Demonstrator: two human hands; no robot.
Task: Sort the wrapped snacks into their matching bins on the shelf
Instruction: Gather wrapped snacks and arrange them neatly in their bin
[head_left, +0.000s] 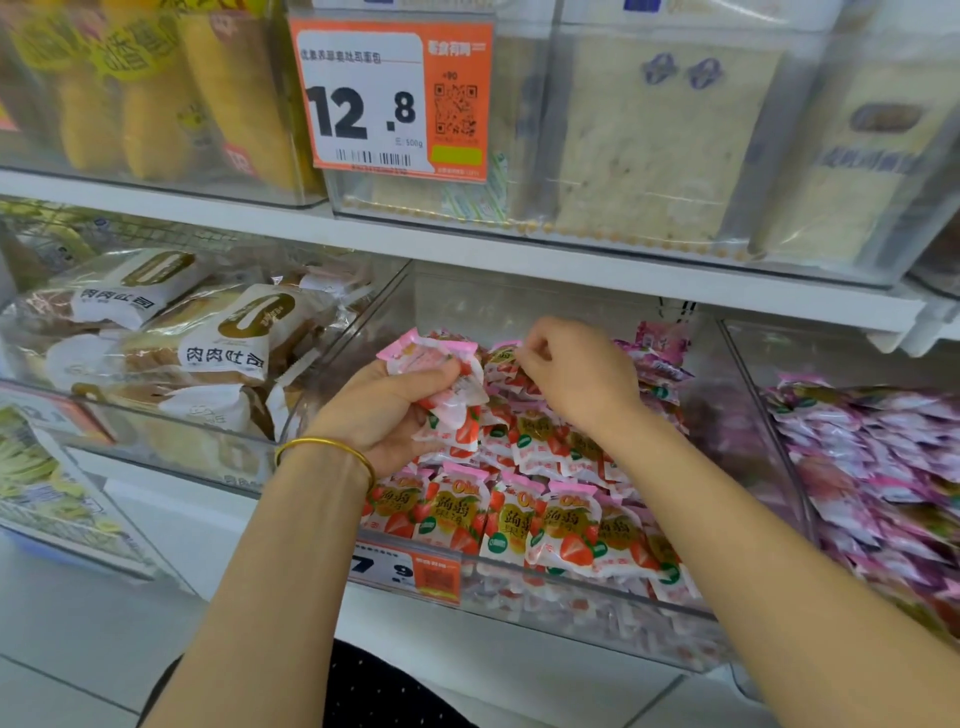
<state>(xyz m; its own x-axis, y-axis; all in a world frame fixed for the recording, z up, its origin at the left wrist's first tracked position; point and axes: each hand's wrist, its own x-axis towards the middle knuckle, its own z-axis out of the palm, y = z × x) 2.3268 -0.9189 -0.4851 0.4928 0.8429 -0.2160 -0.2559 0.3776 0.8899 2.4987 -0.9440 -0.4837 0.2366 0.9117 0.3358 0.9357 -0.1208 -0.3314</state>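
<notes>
Starting from the left, the bread bin (171, 332) is sitting beside my work and I am not touching it; its white-wrapped loaves are not part of this sorting. Next to it my left hand (384, 410) is gripping a small bundle of snacks (447, 395), with fingers and thumb curled around pink and strawberry wrappers together. I am holding them just above the middle bin (571, 605), I think so that the other hand is free to pick and I am not travelling for every single piece. Below the bundle the strawberry snacks (550, 525) are standing in rows at the front of this bin, so it is likely their correct place. My right hand (576, 379) is reaching toward the back of the same bin, fingers curled, thumb and forefinger pinching the top edge of one packet (503, 356). Just beside it some purple packets (654, 358) are lying among the red ones; probably they are the strays. Their home, I judge, is the right bin (831, 353), where the purple snacks (872, 467) are lying in a heap.
</notes>
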